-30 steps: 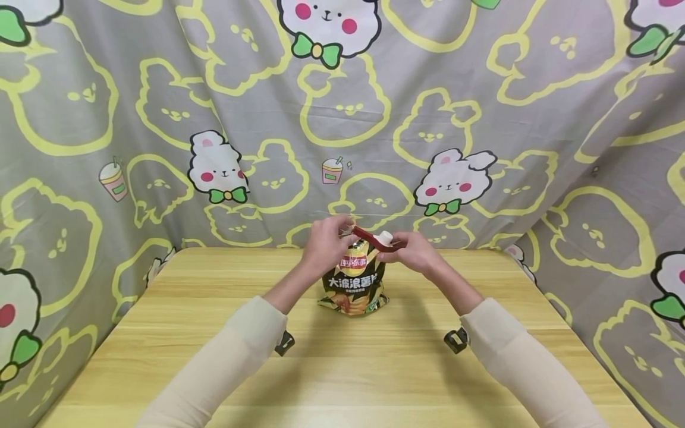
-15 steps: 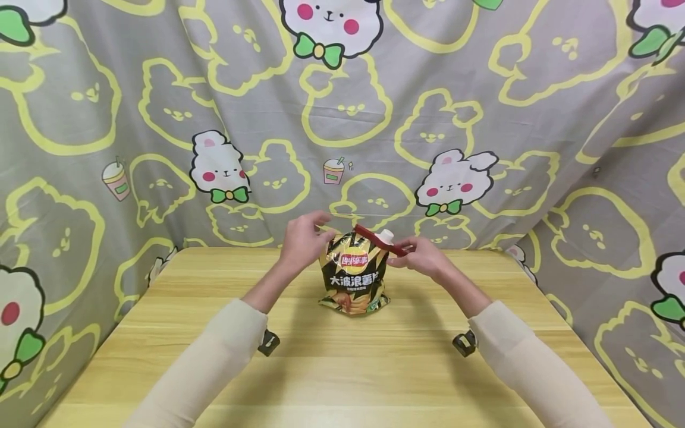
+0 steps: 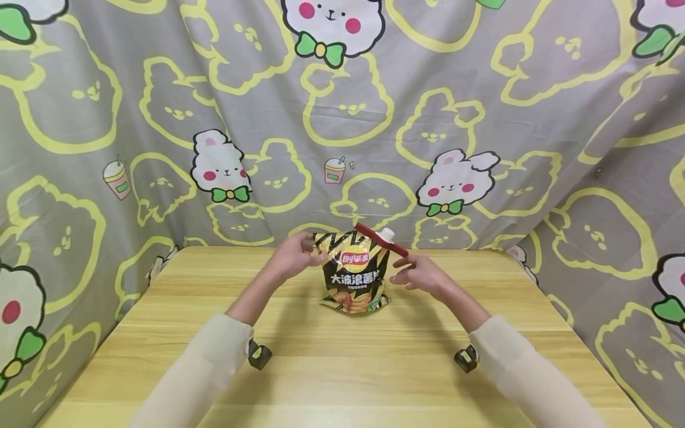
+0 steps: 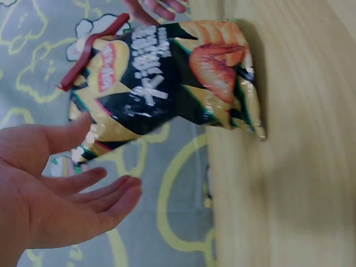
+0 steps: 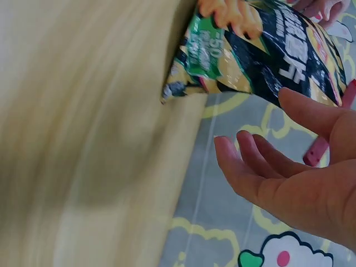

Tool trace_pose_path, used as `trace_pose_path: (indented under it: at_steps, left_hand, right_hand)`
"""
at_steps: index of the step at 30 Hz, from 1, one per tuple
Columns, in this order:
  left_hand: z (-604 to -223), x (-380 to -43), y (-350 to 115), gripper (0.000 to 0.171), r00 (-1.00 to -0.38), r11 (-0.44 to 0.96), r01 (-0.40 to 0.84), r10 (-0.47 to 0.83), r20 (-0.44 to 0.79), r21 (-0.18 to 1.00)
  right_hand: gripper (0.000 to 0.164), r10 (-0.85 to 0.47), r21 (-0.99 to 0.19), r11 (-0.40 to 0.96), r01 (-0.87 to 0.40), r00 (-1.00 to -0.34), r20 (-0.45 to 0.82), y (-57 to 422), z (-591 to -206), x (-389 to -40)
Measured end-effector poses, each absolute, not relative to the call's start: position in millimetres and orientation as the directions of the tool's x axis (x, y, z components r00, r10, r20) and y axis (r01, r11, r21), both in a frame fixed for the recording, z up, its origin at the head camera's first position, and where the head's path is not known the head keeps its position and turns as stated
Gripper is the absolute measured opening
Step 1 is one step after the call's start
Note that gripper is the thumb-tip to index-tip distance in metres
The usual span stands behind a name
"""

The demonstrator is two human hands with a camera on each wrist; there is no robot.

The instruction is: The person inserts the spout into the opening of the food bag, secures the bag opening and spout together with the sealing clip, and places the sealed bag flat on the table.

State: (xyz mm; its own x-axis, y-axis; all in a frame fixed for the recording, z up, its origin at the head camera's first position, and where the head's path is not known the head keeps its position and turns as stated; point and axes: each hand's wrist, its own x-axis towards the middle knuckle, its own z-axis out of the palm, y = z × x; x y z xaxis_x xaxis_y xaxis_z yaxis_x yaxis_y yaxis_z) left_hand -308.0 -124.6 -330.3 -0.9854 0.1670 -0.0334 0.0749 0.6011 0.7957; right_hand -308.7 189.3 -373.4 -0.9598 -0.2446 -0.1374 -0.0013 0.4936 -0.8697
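Note:
A black and gold bag of Lay's chips (image 3: 350, 285) stands upright near the table's back edge. Across its top right corner slants a dark red bag clip (image 3: 368, 232) with a white spout cap (image 3: 386, 235). My left hand (image 3: 291, 257) is at the bag's upper left corner. In the left wrist view, that left hand (image 4: 67, 200) has its thumb beside the bag's corner and its fingers spread apart. To the right, my right hand (image 3: 423, 274) hovers just below the clip's lower end. The right wrist view shows the right hand (image 5: 300, 172) with loosely extended fingers beside the bag (image 5: 250, 61).
The bag stands on a light wooden table (image 3: 342, 374). Behind and at both sides hangs a grey curtain (image 3: 267, 113) with yellow and white cartoon figures. Small black devices (image 3: 260, 355) sit under both wrists, by the cream sleeves (image 3: 200, 362).
My left hand has moved left and down from the bag's top to its left corner. My right hand has let go of the clip and dropped slightly; the clip stays on the bag.

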Motion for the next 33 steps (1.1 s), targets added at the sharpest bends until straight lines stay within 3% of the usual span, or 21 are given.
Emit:
trace_pose_path:
  at_steps: [3, 7, 18, 26, 33]
  left_hand:
    - [-344.9, -308.2, -128.7, 0.078, -0.964, 0.595, 0.024, 0.226, -0.139, 0.803]
    - [-366.5, -306.9, -129.0, 0.078, -0.946, 0.596, 0.021, 0.273, -0.177, 0.803]
    - [-396.0, -300.2, -118.4, 0.084, -0.950, 0.517, 0.017, 0.276, -0.148, 0.856]
    - [-405.0, -299.4, -109.3, 0.069, -0.953, 0.447, 0.031, 0.282, -0.108, 0.894]
    - [-409.6, -297.3, -106.3, 0.063, -0.962, 0.440, 0.021, 0.252, -0.101, 0.898]
  right_hand:
    - [0.058, -0.244, -0.872, 0.489, 0.010, -0.958, -0.148, 183.5, -380.4, -306.2]
    - [0.060, -0.225, -0.884, 0.467, 0.009, -0.966, -0.129, 175.3, -386.1, -302.2]
    - [0.063, -0.211, -0.923, 0.385, -0.008, -0.974, -0.079, 158.4, -399.0, -302.2]
    - [0.046, -0.160, -0.925, 0.377, -0.041, -0.987, -0.022, 151.9, -407.6, -301.0]
    - [0.040, -0.123, -0.926, 0.376, -0.040, -0.992, -0.007, 149.6, -409.4, -299.2]
